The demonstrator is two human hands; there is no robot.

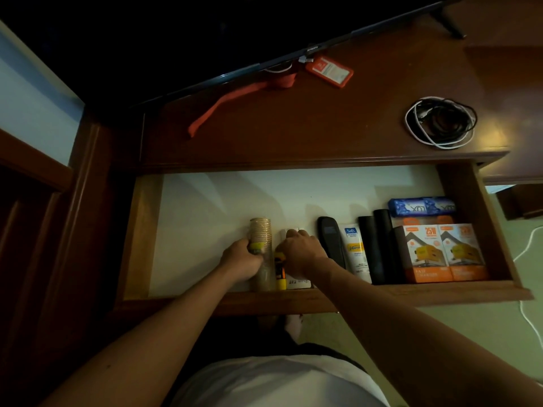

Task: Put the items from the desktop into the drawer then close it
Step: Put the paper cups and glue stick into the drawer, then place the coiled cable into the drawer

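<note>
The wooden drawer [141, 236] stands pulled out below the desktop [293, 127]. My left hand [242, 261] grips a stack of paper cups [260, 233] that lies in the drawer. My right hand [299, 251] rests closed on a white box [296, 283], with a yellow glue stick [279, 270] between the two hands. To the right in the drawer lie a black remote [330, 239], a white tube [355, 251], black cylinders [377, 248], two orange charger boxes [440, 254] and a blue packet [421, 205]. On the desktop remain an orange lanyard with card holder [329, 70] and coiled cables [440, 121].
A TV screen [176, 39] with its foot [449, 23] stands at the back of the desktop. A white cable [529, 312] runs across the floor at the right. Dark wooden furniture [44, 230] is at the left.
</note>
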